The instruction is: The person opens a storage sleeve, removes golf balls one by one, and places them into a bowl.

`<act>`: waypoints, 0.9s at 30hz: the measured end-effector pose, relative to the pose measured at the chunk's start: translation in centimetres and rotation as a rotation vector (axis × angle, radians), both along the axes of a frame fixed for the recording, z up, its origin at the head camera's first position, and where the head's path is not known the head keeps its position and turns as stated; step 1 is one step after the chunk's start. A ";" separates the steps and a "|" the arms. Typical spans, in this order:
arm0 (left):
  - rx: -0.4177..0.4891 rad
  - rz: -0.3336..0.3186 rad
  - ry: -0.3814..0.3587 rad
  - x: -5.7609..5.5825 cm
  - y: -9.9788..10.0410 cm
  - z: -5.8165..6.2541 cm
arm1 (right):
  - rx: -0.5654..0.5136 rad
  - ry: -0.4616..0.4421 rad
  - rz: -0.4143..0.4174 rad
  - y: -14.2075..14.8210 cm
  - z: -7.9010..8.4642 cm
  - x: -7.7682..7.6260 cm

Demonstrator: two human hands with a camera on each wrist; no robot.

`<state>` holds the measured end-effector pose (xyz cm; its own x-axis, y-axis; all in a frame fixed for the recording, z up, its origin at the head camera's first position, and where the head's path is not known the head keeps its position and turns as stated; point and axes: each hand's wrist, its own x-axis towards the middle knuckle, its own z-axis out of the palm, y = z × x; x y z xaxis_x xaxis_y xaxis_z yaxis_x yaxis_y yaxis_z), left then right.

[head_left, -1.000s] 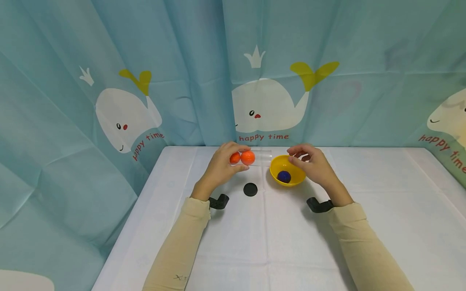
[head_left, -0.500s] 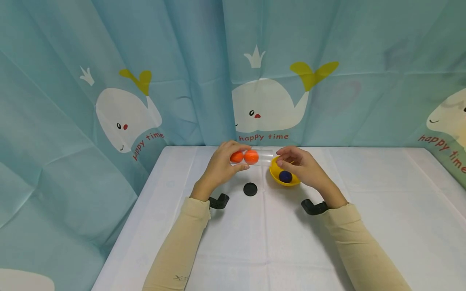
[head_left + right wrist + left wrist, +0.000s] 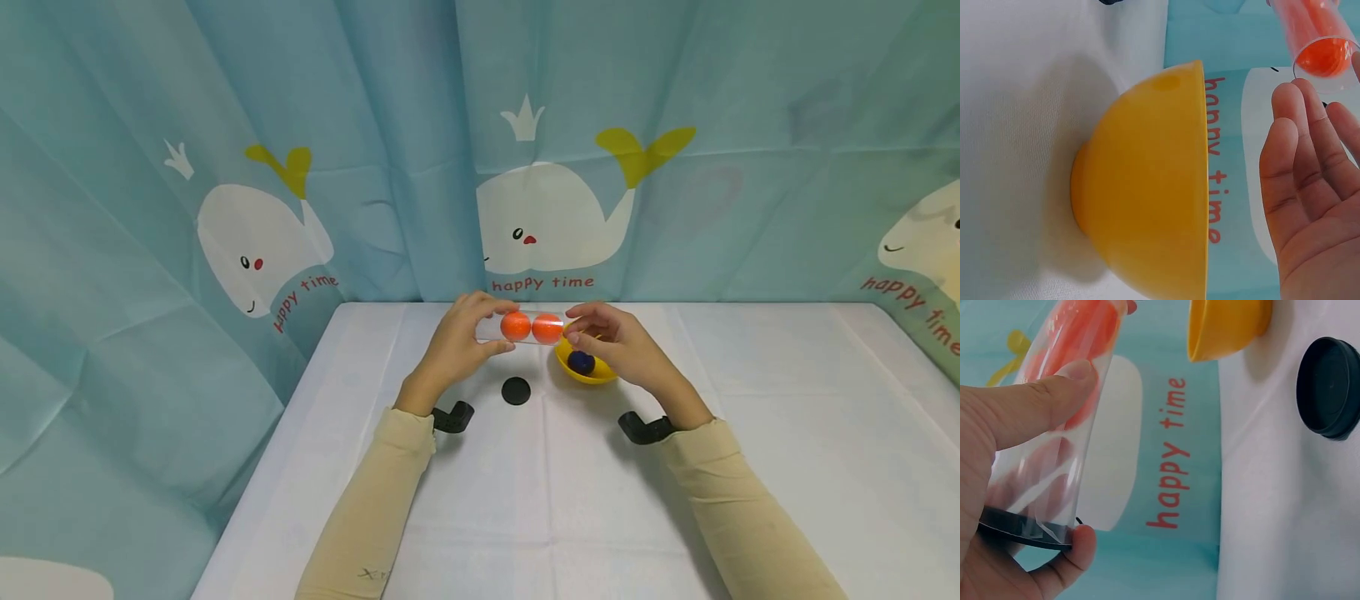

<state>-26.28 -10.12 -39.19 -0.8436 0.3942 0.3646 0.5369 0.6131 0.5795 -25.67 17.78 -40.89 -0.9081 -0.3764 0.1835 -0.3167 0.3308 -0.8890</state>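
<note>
My left hand [image 3: 461, 340] grips a clear plastic tube [image 3: 489, 327], held sideways above the table. Its closed end has a black base [image 3: 1029, 528], seen in the left wrist view. Inside, two orange balls [image 3: 516, 326] lie side by side towards the open right end. My right hand [image 3: 626, 343] is at that mouth, its fingers loosely extended and holding nothing. Below it stands a yellow bowl [image 3: 1147, 181], upright, with dark blue balls [image 3: 581, 362] inside; the hand partly covers the bowl in the head view.
A round black cap [image 3: 516, 391] lies on the white tabletop [image 3: 480, 517], in front of the tube. A blue curtain [image 3: 405, 208] printed with whales hangs behind the table's far edge. Both wrists carry black camera mounts [image 3: 453, 417].
The right hand has moved left to the tube's mouth. Both orange balls have rolled right along the tube, from the left palm to the open end. The left hand stays nearly still.
</note>
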 end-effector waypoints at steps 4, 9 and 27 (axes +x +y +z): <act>-0.009 -0.005 0.007 0.0 0.1 -0.1 | 0.008 -0.023 -0.014 0.0 -0.1 0.1; 0.007 -0.012 0.006 -0.1 0.0 -0.3 | 0.012 -0.036 -0.011 -0.2 -0.3 0.0; 0.018 -0.018 0.019 -0.2 -0.2 -0.4 | 0.024 -0.072 0.009 0.1 -0.4 -0.1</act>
